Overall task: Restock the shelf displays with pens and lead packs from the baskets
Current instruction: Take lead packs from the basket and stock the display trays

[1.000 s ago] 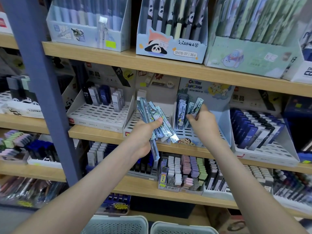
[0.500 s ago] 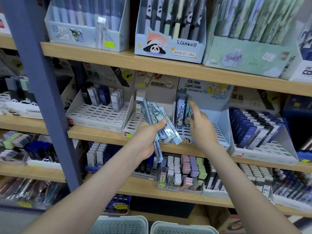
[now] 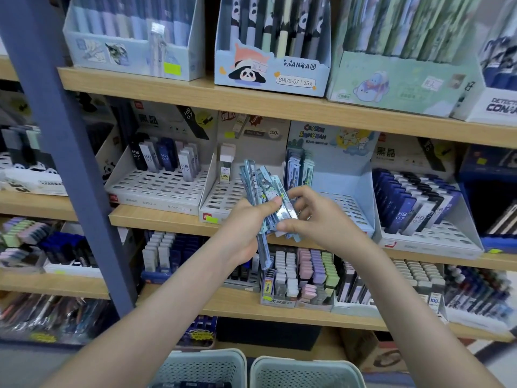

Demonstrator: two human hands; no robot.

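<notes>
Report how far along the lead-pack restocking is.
Done: a few packs stand at the back left of the Crayon Shinchan display. In hand: the left hand grips a fan of blue lead packs, and the right hand pinches one from it. Left: most of that display's slots are bare, and the fan needs placing.

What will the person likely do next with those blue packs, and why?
Probably the right hand pulls one pack from the bundle of blue packs the left hand grips and stands it in the light-blue cartoon tray. Its fingers pinch the bundle's lower end, and that tray holds only a few matching packs at its back left.
</notes>
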